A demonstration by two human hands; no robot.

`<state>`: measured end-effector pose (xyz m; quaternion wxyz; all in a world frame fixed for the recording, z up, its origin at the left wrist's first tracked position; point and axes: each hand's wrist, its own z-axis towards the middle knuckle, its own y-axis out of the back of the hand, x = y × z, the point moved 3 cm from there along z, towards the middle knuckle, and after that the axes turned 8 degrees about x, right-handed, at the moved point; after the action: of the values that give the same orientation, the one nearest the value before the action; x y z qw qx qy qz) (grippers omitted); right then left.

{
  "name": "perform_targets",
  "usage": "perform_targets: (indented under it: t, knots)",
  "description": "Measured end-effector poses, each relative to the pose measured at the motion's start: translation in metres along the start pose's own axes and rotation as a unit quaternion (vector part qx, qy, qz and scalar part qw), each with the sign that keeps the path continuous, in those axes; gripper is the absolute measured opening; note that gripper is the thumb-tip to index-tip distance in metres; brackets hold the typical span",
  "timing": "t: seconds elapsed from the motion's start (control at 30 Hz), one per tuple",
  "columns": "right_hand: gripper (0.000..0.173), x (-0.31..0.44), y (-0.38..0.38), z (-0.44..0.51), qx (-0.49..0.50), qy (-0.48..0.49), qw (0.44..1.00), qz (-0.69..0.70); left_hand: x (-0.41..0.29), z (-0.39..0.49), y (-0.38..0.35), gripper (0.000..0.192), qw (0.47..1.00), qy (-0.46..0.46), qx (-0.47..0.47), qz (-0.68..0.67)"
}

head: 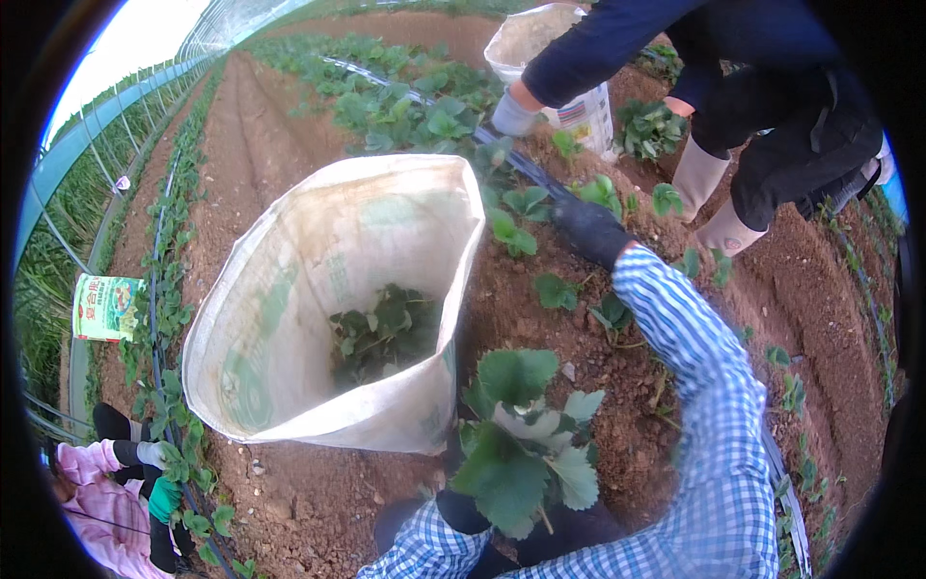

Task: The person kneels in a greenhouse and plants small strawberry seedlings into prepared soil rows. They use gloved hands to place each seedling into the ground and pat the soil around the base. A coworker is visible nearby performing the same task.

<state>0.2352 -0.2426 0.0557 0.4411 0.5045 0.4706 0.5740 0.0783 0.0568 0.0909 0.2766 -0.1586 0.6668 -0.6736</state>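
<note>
My left hand (463,511), in a dark glove, is low in the view and mostly hidden under a bunch of strawberry leaves (506,463) that it holds. Stretched forward, my right hand (589,228) wears a black glove and reaches among small strawberry plants beside black drip tape (532,172). Its fingertips are not clear, so I cannot tell whether they grip anything. A white woven sack (405,423) stands with its mouth wide on the left of both hands. Picked green leaves (387,326) lie at its bottom.
At upper right a co-worker in dark clothes and pale boots (700,174) bends beside another white sack (589,119). A person in a pink top (101,478) works at lower left. A printed fertilizer bag (108,307) lies by the left plant row (170,289), near the greenhouse edge.
</note>
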Motion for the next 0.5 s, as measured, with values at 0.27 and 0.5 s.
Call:
perform_targets:
  t: [0.27,0.5]
  knots:
    - [0.027,0.007,-0.048,0.099,-0.001,-0.077,0.995,0.066,-0.004,-0.028,0.050,0.034,0.972,-0.041,-0.216,0.081]
    - [0.029,0.014,-0.039,0.090,0.018,-0.083,0.996,0.028,-0.004,-0.020,0.044,0.036,0.997,0.017,-0.070,0.008]
